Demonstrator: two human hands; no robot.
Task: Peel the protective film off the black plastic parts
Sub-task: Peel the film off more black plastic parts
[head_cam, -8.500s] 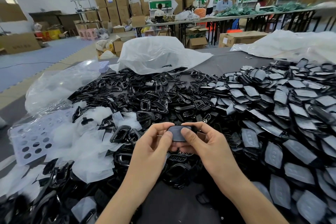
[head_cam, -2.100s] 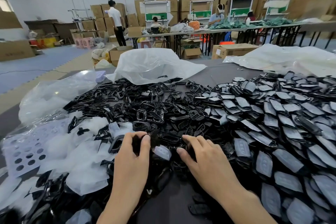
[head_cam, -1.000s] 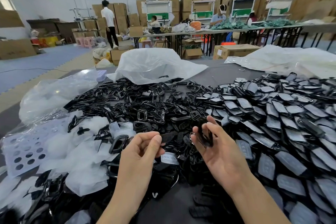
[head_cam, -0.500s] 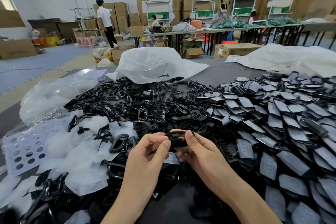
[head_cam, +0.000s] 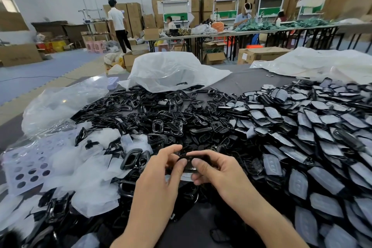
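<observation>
Two hands on one piece here, right in the middle of the view and low down, over the mess on the table [head_cam: 251, 81]. The left hand [head_cam: 159, 173] and right hand [head_cam: 219, 171] both pinch a small black plastic part [head_cam: 188, 165] between them. Thumbs are on the near face and index fingers curl over the far edge, so neither hand is loose or spread.

The part's long axis runs left to right across the view, pretty much level, one end in each hand. Fingers cover both ends, so I can't tell which end is the narrow one or which way it points. Can't tell either whether film is on it; the bit that shows looks dark and glossy.

Around it: just to the right is a big heap of film-covered parts [head_cam: 306, 139], greyish faces up, overlapping like shingles and running out to the right edge. Behind the hands there's a heap of open black frames [head_cam: 157, 121]. To the left is a drift of peeled film pieces [head_cam: 90, 169], white and floppy, with a few black frames poking out, lying partly on a pale perforated sheet [head_cam: 24, 165]. Further back on the table sit a crumpled white bag [head_cam: 171, 70] and a clear bag [head_cam: 60, 102] at the left.
</observation>
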